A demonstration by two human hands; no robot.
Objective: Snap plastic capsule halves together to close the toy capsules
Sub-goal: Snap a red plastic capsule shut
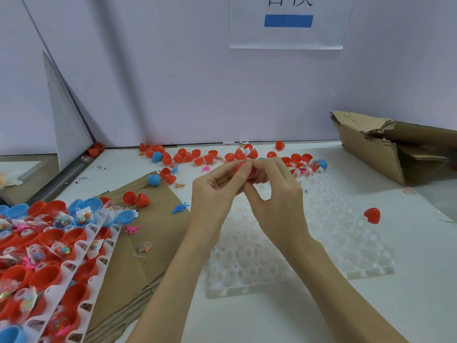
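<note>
Item: red capsule (244,169), pinched between your left hand (212,191) and right hand (274,191) above the white tray (321,243). Risk: misaligned halves slip, popping apart.

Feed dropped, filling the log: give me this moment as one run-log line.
step: closing capsule | left hand: holds red capsule | right hand: holds same capsule | below: clear tray | snapped shut: cannot tell
</note>
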